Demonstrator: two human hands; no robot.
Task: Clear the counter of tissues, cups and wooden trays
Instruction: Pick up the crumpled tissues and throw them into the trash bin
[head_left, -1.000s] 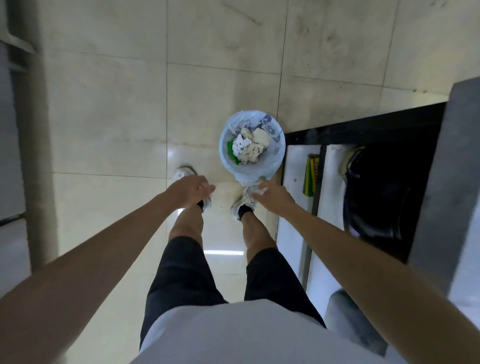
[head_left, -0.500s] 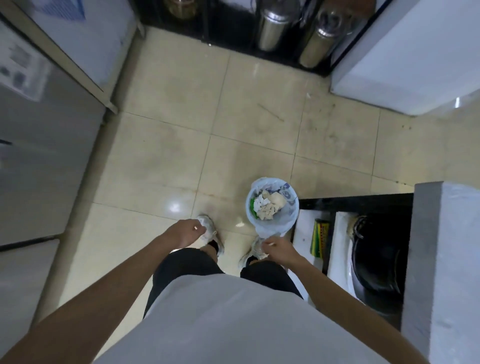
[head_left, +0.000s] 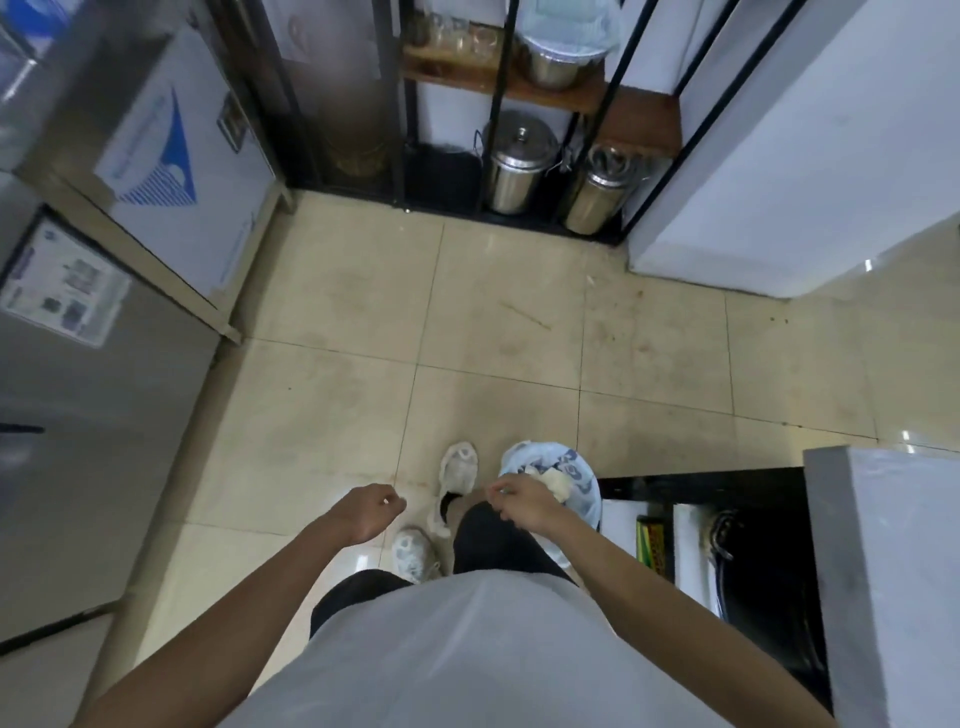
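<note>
Below, I see my left hand (head_left: 371, 512) curled loosely, holding nothing; my right hand (head_left: 519, 501) hangs empty, fingers bent, over the lined bin (head_left: 582, 480) with crumpled tissues (head_left: 558, 486).

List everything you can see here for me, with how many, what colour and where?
Bin: one, pale blue liner, on the floor by the right foot, crumpled tissues inside.
Steel pots: two lidded, silver, bottom of the far rack.
Covered bowl: one, silver, on the rack's wooden shelf.
Steel cabinets: silver, along the left.
White unit: one, far right.
Grey counter: one, near right.
Floor: beige tiles, stained.
Shoes: two, white.
Left hand: loosely curled, holding nothing visible.
Right hand: over the bin's edge.
</note>
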